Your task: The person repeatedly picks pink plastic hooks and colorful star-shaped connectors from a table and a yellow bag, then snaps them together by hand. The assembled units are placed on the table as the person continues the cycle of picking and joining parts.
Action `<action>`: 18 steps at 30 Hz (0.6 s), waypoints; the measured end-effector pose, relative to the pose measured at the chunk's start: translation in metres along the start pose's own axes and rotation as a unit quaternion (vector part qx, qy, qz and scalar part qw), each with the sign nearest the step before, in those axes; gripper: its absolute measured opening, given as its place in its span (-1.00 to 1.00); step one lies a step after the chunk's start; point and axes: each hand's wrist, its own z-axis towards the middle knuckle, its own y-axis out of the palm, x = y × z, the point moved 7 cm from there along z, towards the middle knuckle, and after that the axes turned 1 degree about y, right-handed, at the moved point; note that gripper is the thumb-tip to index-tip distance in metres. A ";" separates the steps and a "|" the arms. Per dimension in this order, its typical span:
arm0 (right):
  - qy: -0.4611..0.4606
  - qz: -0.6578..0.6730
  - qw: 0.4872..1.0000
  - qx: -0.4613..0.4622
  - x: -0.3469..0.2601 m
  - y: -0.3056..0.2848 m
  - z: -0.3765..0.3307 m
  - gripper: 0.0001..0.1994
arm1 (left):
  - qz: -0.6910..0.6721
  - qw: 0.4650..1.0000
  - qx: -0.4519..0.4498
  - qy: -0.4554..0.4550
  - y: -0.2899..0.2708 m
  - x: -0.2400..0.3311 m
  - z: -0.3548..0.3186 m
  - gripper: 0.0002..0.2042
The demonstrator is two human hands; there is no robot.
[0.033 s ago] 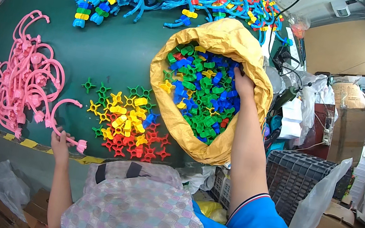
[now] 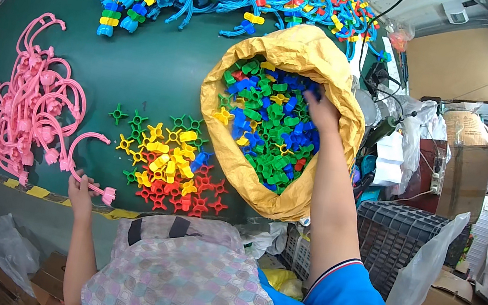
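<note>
Head view showed your left hand holding a pink tube left of the yellow sack; inside it, your right hand, grip unclear, probably needed gentleness.

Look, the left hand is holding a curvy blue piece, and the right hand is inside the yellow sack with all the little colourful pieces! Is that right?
Not quite: the curvy piece in the left hand is pink, not blue, as the head view shows. The right hand is indeed inside the yellow sack with the little colourful pieces.
</note>
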 end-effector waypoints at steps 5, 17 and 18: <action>-0.051 -0.121 0.989 -0.061 -0.067 0.040 -0.042 -0.31 | -0.017 1.000 0.015 0.004 0.006 -0.014 0.004 -0.66; -0.316 -0.040 0.946 -0.062 -0.194 0.108 -0.175 -0.43 | -0.076 0.997 0.018 0.026 0.031 0.048 -0.012 -0.75; -0.313 -0.024 0.948 -0.055 -0.197 0.113 -0.176 -0.48 | -0.067 0.997 0.020 0.022 0.031 0.051 -0.013 -0.72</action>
